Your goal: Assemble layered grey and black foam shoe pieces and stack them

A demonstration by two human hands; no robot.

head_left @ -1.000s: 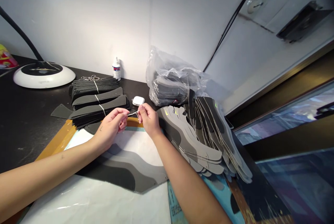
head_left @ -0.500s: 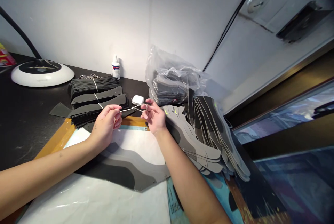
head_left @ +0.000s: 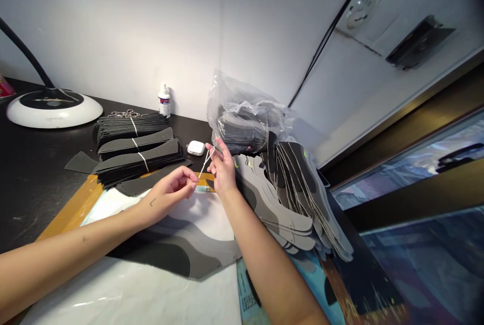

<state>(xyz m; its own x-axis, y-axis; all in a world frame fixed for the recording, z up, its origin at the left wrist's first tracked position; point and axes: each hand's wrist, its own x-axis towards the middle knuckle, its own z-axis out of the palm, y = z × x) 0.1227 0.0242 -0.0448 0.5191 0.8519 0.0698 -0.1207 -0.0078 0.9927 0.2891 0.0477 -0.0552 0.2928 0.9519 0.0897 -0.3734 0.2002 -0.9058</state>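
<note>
A thin white rubber band (head_left: 203,167) is stretched between my two hands, above the work surface. My left hand (head_left: 171,193) pinches its lower end between thumb and fingertips. The other end loops round the fingers of my right hand (head_left: 224,169), which are partly raised. Below my wrists lies a grey, wavy-edged shoe upper piece (head_left: 204,247) on a white sheet (head_left: 151,294). Beyond my left hand, stacks of dark grey cut pieces (head_left: 138,161) are held by white bands.
Fanned grey layered pieces (head_left: 280,209) lie to the right, beside a clear plastic bag (head_left: 245,113) of more pieces. A white case (head_left: 196,148), a small bottle (head_left: 164,102), scissors (head_left: 126,113) and a lamp base (head_left: 55,113) stand towards the wall.
My left hand has moved down and right, nearer the viewer, so the band now slants steeply. My right hand has tilted upward with its fingers raised. The view has shifted slightly.
</note>
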